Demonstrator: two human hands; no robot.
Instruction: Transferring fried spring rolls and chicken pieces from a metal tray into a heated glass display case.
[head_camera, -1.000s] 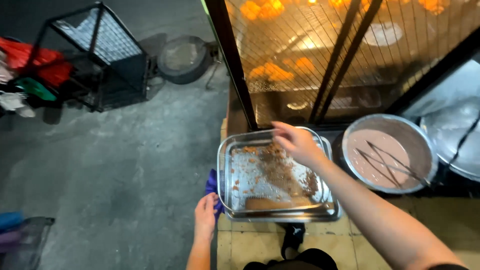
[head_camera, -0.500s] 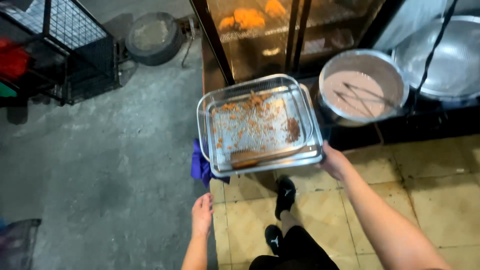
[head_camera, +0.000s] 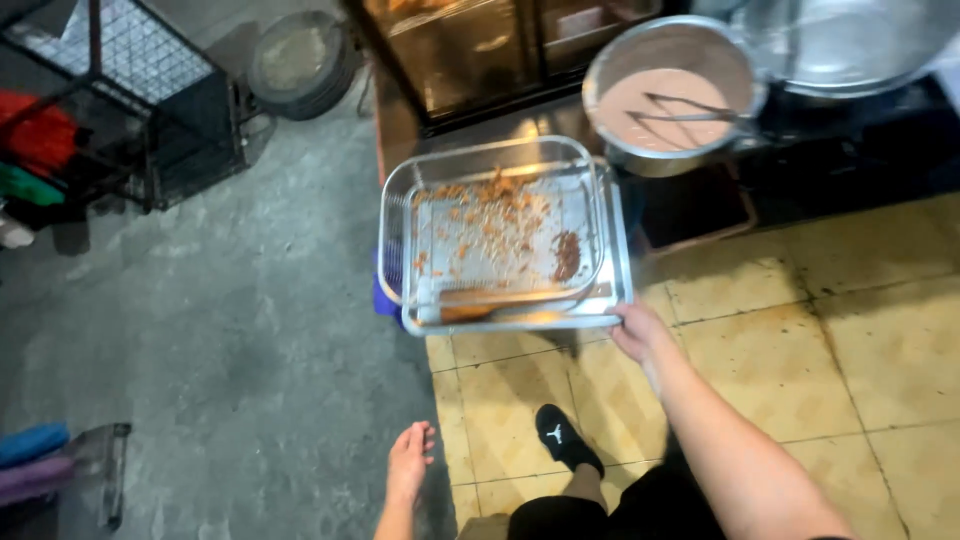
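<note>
Stainless steel gleams as a person carries a shallow rectangular tray (head_camera: 600, 230) by its near right corner, the right hand (head_camera: 640, 333) clamped on the rim with fingers curled under the edge and thumb on top. A wire rack (head_camera: 500, 235) sits inside the tray, scattered with orange-brown crumbs (head_camera: 490, 195) and a darker clump toward the right. The tray hangs above the line where grey concrete floor (head_camera: 230, 330) on the left meets yellow tiles (head_camera: 850, 340) on the right, with something blue (head_camera: 383, 295) just showing beneath its left edge. The left hand (head_camera: 408, 462) is low and near, empty, fingers loosely apart and pointing down, well clear of the tray. Farther right, a round metal bowl (head_camera: 735, 65) holds a pinkish-brown batter (head_camera: 640, 95) with tongs (head_camera: 690, 112) lying in it. A wire cage (head_camera: 150, 90) stands far left. The tray looks rigid and fairly light, but greasy and slick; held at one corner it is likely to tip, and the loose rack could slide. A grip on both short rims would probably steady it.
</note>
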